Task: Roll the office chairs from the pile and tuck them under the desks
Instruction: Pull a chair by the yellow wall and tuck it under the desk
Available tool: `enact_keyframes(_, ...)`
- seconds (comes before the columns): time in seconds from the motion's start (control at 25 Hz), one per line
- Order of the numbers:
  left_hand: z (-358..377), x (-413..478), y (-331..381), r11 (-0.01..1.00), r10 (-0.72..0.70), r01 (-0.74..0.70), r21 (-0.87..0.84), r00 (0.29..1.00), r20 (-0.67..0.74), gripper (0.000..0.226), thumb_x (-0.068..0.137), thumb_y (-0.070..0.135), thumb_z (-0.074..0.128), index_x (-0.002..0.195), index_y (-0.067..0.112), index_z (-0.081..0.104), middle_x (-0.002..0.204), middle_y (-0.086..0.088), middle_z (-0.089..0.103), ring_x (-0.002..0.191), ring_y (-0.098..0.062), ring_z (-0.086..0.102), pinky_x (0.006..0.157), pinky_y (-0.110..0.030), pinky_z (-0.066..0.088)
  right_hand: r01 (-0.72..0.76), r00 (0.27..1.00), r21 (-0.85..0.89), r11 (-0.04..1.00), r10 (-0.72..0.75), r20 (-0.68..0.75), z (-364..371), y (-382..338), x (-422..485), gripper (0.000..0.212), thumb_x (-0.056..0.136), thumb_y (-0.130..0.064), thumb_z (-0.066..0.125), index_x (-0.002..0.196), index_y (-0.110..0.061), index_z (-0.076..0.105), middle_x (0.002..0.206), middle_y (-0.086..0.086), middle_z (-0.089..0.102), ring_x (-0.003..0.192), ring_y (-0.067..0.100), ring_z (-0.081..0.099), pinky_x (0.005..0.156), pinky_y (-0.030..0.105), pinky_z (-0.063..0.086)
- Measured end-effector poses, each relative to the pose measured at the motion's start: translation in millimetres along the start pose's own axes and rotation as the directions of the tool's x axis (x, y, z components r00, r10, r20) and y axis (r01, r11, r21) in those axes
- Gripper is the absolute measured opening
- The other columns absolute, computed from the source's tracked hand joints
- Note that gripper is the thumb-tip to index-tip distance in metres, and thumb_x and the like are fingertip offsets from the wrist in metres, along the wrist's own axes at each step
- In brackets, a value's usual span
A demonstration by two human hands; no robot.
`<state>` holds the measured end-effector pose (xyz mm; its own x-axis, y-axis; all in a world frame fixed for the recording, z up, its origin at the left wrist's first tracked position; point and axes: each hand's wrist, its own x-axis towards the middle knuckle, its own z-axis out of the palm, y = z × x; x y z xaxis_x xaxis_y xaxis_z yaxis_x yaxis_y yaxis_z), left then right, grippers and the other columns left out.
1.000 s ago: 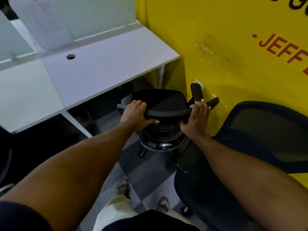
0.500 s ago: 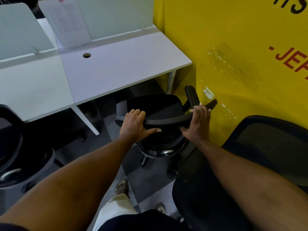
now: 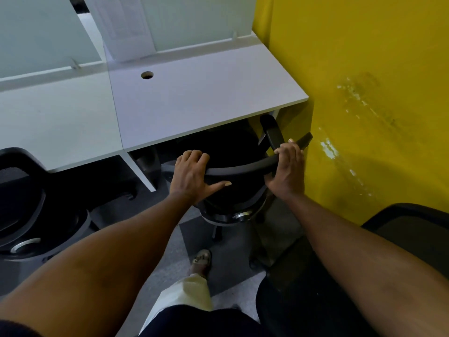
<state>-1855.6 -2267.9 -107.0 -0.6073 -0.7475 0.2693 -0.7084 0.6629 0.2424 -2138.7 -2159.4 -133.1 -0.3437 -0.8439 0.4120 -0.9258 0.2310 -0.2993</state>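
Both your arms reach forward, nearly straight, and draw closer together toward the hands. Your left hand (image 3: 192,176) lies over the chair's top rail (image 3: 240,167), with four fingers hooked over its far side and the thumb stretched out to the right along the near face. Your right hand (image 3: 286,171), to the right of the left on the same rail, wraps it, fingers curled over the top and thumb tucked under. Your left forearm (image 3: 109,251) and right forearm (image 3: 352,244) are bare.
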Motion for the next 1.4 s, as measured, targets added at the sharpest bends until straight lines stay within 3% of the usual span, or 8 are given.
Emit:
enact_keyframes(0.2, -0.5, 31.8, -41.1, 1.0, -0.011, 0.011, 0.012, 1.0, -0.017, 0.099, 0.076, 0.093, 0.056, 0.138, 0.017, 0.051, 0.14, -0.012, 0.048, 0.135, -0.035, 0.042, 0.117, -0.052, 0.035, 0.028, 0.999, -0.01, 1.0, -0.027, 0.042, 24.6, -23.0, 44.7, 0.06, 0.075, -0.029, 0.077, 0.125, -0.012, 0.049, 0.137, 0.011, 0.049, 0.15, 0.034, 0.032, 0.12, 0.051, 0.032)
enact_keyframes(0.36, -6.9, 58.2, -83.6, 0.989, -0.146, 0.146, 0.04, 0.989, 0.019, 0.115, 0.068, 0.104, 0.044, 0.145, 0.019, 0.046, 0.151, -0.015, 0.042, 0.15, -0.038, 0.029, 0.126, -0.06, 0.017, 0.009, 0.995, 0.034, 0.999, -0.013, 0.1, 50.7, -61.2, 81.0, 0.066, 0.069, -0.026, 0.079, 0.124, -0.012, 0.046, 0.137, 0.01, 0.046, 0.152, 0.035, 0.026, 0.12, 0.055, 0.032)
enact_keyframes(0.48, -6.5, 75.0, -103.7, 0.968, -0.249, 0.246, 0.049, 0.967, 0.063, 0.124, 0.063, 0.108, 0.039, 0.154, 0.024, 0.037, 0.165, -0.015, 0.027, 0.159, -0.037, 0.01, 0.127, -0.064, 0.005, 0.02, 0.983, 0.022, 1.0, -0.024, 0.183, 66.0, -78.0, 104.8, 0.076, 0.068, -0.029, 0.082, 0.13, -0.009, 0.043, 0.146, 0.012, 0.04, 0.156, 0.036, 0.017, 0.122, 0.051, 0.031)
enact_keyframes(0.56, -5.7, 87.6, -118.1, 0.951, -0.308, 0.306, 0.04, 0.949, 0.069, 0.126, 0.062, 0.106, 0.048, 0.159, 0.026, 0.03, 0.17, -0.013, 0.017, 0.161, -0.035, -0.001, 0.127, -0.065, 0.001, 0.027, 0.967, -0.007, 1.0, -0.024, 0.253, 78.7, -87.2, 126.6, 0.084, 0.071, -0.037, 0.083, 0.137, -0.009, 0.04, 0.155, 0.013, 0.033, 0.158, 0.036, 0.009, 0.125, 0.049, 0.027)
enact_keyframes(0.76, -2.6, 120.8, -137.3, 0.912, -0.41, 0.409, 0.029, 0.909, 0.079, 0.136, 0.058, 0.104, 0.057, 0.164, 0.026, 0.019, 0.174, -0.011, 0.004, 0.161, -0.033, -0.013, 0.126, -0.065, -0.003, -0.025, 0.93, -0.022, 0.999, 0.031, 0.367, 97.2, -100.3, 181.6, 0.093, 0.073, -0.043, 0.081, 0.147, -0.011, 0.034, 0.168, 0.012, 0.016, 0.159, 0.033, -0.004, 0.126, 0.052, 0.022)
enact_keyframes(1.0, 0.4, 126.4, -147.2, 0.911, -0.412, 0.41, 0.044, 0.909, 0.06, 0.141, 0.054, 0.108, 0.049, 0.164, 0.024, 0.021, 0.174, -0.011, 0.009, 0.161, -0.033, -0.009, 0.126, -0.064, -0.003, -0.057, 0.954, 0.016, 0.998, 0.05, 0.295, 108.0, -102.6, 184.2, 0.093, 0.068, -0.033, 0.083, 0.145, -0.015, 0.034, 0.167, 0.01, 0.017, 0.16, 0.031, -0.002, 0.124, 0.055, 0.028)
enact_keyframes(1.2, 1.7, 125.4, -145.1, 0.919, -0.392, 0.389, 0.065, 0.919, 0.046, 0.137, 0.059, 0.105, 0.055, 0.163, 0.022, 0.022, 0.174, -0.012, 0.013, 0.162, -0.032, -0.004, 0.128, -0.063, 0.006, -0.042, 0.925, -0.064, 0.997, 0.063, 0.375, 99.1, -103.6, 186.0, 0.099, 0.071, -0.04, 0.084, 0.15, -0.014, 0.03, 0.169, 0.01, 0.013, 0.16, 0.031, -0.005, 0.122, 0.057, 0.031)
enact_keyframes(1.4, 0.3, 134.1, -121.3, 0.956, -0.253, 0.231, 0.18, 0.961, 0.11, 0.126, 0.074, 0.104, 0.029, 0.167, 0.021, 0.01, 0.176, -0.01, 0.002, 0.162, -0.029, -0.011, 0.127, -0.064, 0.0, -0.037, 0.89, -0.067, 0.997, 0.064, 0.452, 83.9, -108.7, 187.6, 0.109, 0.08, -0.045, 0.078, 0.162, -0.015, 0.014, 0.173, 0.01, 0.002, 0.16, 0.03, -0.008, 0.124, 0.06, 0.025)
